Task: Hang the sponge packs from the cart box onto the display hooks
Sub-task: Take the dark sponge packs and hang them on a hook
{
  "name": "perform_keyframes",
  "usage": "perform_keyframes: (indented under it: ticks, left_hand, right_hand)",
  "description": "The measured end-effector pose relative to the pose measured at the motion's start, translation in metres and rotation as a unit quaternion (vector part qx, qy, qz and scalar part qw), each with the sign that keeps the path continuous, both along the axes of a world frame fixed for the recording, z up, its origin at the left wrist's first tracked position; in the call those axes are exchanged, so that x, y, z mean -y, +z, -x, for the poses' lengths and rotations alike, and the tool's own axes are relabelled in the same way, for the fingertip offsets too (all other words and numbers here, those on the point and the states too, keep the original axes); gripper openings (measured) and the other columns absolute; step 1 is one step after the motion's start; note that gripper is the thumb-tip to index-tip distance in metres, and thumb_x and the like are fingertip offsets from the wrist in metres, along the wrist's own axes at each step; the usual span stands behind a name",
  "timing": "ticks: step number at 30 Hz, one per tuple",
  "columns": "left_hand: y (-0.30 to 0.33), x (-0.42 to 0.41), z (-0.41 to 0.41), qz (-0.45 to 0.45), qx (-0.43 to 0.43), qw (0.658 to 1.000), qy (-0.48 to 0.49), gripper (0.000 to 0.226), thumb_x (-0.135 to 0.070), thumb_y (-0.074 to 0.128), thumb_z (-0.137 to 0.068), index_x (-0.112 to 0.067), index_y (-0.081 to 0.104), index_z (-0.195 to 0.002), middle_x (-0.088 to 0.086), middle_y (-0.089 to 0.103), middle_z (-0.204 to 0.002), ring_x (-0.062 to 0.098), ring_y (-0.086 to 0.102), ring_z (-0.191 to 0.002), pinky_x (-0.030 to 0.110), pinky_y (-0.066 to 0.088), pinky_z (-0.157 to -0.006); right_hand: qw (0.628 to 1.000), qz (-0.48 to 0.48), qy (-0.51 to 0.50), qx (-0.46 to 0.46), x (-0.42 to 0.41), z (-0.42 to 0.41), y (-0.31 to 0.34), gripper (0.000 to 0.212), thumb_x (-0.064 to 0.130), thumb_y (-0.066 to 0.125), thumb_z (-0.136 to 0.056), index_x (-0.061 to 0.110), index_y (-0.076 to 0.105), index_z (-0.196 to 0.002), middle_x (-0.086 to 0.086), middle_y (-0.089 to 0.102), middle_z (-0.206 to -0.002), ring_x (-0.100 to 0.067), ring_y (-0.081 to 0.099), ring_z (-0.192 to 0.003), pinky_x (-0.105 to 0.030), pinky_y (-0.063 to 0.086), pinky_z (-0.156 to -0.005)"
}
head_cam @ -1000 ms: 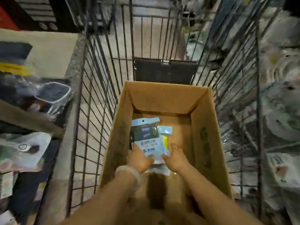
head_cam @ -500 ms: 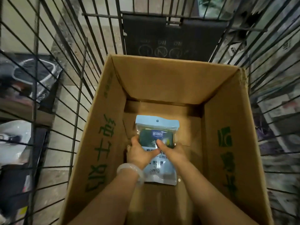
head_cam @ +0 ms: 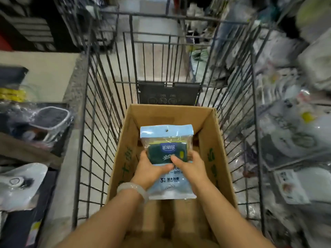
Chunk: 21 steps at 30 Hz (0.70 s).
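Left hand [head_cam: 148,169] clamped on the left edge of the sponge pack [head_cam: 167,158], thumb across the front; right hand [head_cam: 190,166] clamped on the right edge, thumb laid over the dark green sponge showing through the film. Pack upright between both hands, blue header card at 12 o'clock with its small hang hole plainly visible, bottom seam toward 6 o'clock. A pale bangle [head_cam: 133,189] on the left wrist. Half a second back, down on the box floor under both hands; now raised above it, roughly level with the rim of the cardboard box [head_cam: 209,144], which stands inside the wire cart [head_cam: 100,122]. Lifted clear, then, and the pickup looks done: carrying to the hooks still ahead. No display hooks recognisable in view; bagged goods [head_cam: 286,136], blurred, on racks from 1 to 4 o'clock, most likely where the hanging belongs. At 9 o'clock, outside the cart, a wrapped grey basket [head_cam: 52,119] on a shelf. Whether more packs remain in the box: hidden behind hands and pack, cannot tell. Next move probably a turn toward 3 o'clock, hole lined up on a hook tip.
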<state>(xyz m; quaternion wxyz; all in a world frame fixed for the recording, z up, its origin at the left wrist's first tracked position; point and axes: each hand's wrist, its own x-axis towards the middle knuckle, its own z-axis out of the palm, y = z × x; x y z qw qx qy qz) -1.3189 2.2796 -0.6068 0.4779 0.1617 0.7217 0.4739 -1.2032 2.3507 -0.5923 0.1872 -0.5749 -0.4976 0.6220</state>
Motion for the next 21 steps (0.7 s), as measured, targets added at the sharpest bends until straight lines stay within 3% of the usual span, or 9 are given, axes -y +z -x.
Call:
perform_keyframes:
  ticks: [3, 5, 8, 12, 14, 16, 17, 19, 21]
  left_hand:
    - [0.064, 0.019, -0.009, -0.069, -0.029, 0.997, -0.011, 0.068, -0.007, 0.083, -0.063, -0.021, 0.041, -0.115, -0.004, 0.061, -0.106, 0.008, 0.062, -0.093, 0.016, 0.055, -0.063]
    - [0.111, 0.038, -0.018, -0.123, -0.053, 0.991, -0.027, 0.066, -0.009, 0.082, -0.065, -0.018, 0.041, -0.116, -0.002, 0.062, -0.105, 0.009, 0.063, -0.092, 0.016, 0.054, -0.063]
    - [0.182, 0.073, -0.037, -0.193, -0.069, 0.976, -0.077, 0.063, -0.012, 0.080, -0.068, -0.016, 0.044, -0.119, -0.001, 0.065, -0.106, 0.005, 0.065, -0.091, 0.017, 0.055, -0.067]
    - [0.261, 0.112, -0.078, -0.255, -0.059, 0.954, -0.144, 0.052, -0.008, 0.078, -0.072, -0.018, 0.046, -0.112, 0.000, 0.064, -0.104, 0.004, 0.065, -0.081, 0.010, 0.050, -0.054]
    - [0.293, 0.126, -0.109, -0.274, -0.070, 0.943, -0.174, 0.056, -0.014, 0.081, -0.068, -0.021, 0.046, -0.111, -0.003, 0.062, -0.105, 0.007, 0.064, -0.089, 0.016, 0.055, -0.066]
    - [0.318, 0.137, -0.142, -0.283, -0.068, 0.934, -0.208, 0.071, -0.018, 0.084, -0.063, -0.017, 0.043, -0.121, 0.001, 0.060, -0.115, 0.017, 0.061, -0.104, 0.037, 0.053, -0.089]
    - [0.330, 0.142, -0.161, -0.291, -0.066, 0.928, -0.224, 0.076, -0.019, 0.085, -0.062, -0.016, 0.041, -0.124, 0.003, 0.059, -0.119, 0.020, 0.060, -0.107, 0.043, 0.050, -0.094]
    - [0.350, 0.152, -0.196, -0.308, -0.059, 0.914, -0.256, 0.083, -0.022, 0.087, -0.059, -0.017, 0.038, -0.126, 0.003, 0.057, -0.121, 0.022, 0.059, -0.110, 0.046, 0.048, -0.096]
    - [0.371, 0.166, -0.241, -0.330, -0.052, 0.897, -0.289, 0.087, -0.024, 0.088, -0.057, -0.018, 0.036, -0.126, 0.003, 0.055, -0.123, 0.022, 0.057, -0.112, 0.047, 0.047, -0.097]
  right_hand:
    - [0.997, -0.067, -0.019, -0.031, 0.026, -0.012, 0.068, 0.036, 0.011, 0.075, -0.074, 0.012, 0.057, -0.105, -0.005, 0.068, -0.100, -0.015, 0.064, -0.086, -0.019, 0.049, -0.067]
    - [0.992, -0.111, -0.027, -0.051, 0.052, -0.025, 0.114, 0.039, 0.016, 0.075, -0.075, 0.012, 0.057, -0.110, -0.002, 0.069, -0.101, -0.009, 0.064, -0.085, -0.014, 0.046, -0.063]
    - [0.981, -0.176, -0.054, -0.067, 0.097, -0.053, 0.180, 0.022, 0.021, 0.074, -0.077, 0.024, 0.060, -0.094, 0.010, 0.067, -0.089, 0.006, 0.062, -0.075, -0.007, 0.045, -0.055]
    - [0.959, -0.250, -0.113, -0.070, 0.154, -0.105, 0.252, 0.019, 0.029, 0.073, -0.078, 0.032, 0.055, -0.081, 0.012, 0.063, -0.093, -0.002, 0.060, -0.085, -0.013, 0.046, -0.061]
    - [0.949, -0.273, -0.147, -0.062, 0.179, -0.141, 0.279, 0.018, 0.031, 0.072, -0.078, 0.028, 0.059, -0.090, 0.006, 0.066, -0.100, -0.006, 0.062, -0.088, -0.021, 0.053, -0.070]
    - [0.938, -0.294, -0.180, -0.041, 0.202, -0.180, 0.304, 0.033, 0.032, 0.072, -0.077, 0.019, 0.060, -0.105, -0.003, 0.066, -0.110, -0.019, 0.064, -0.099, -0.039, 0.054, -0.085]
    - [0.933, -0.302, -0.194, -0.029, 0.213, -0.200, 0.316, 0.039, 0.033, 0.073, -0.076, 0.017, 0.059, -0.109, -0.003, 0.065, -0.112, -0.021, 0.063, -0.103, -0.042, 0.052, -0.089]
    - [0.919, -0.324, -0.225, -0.013, 0.234, -0.237, 0.337, 0.044, 0.036, 0.074, -0.074, 0.017, 0.058, -0.110, -0.001, 0.064, -0.113, -0.017, 0.063, -0.103, -0.037, 0.053, -0.086]
    - [0.894, -0.360, -0.266, -0.010, 0.259, -0.281, 0.358, 0.039, 0.035, 0.075, -0.073, 0.021, 0.057, -0.104, 0.005, 0.065, -0.106, 0.002, 0.062, -0.091, -0.017, 0.051, -0.071]
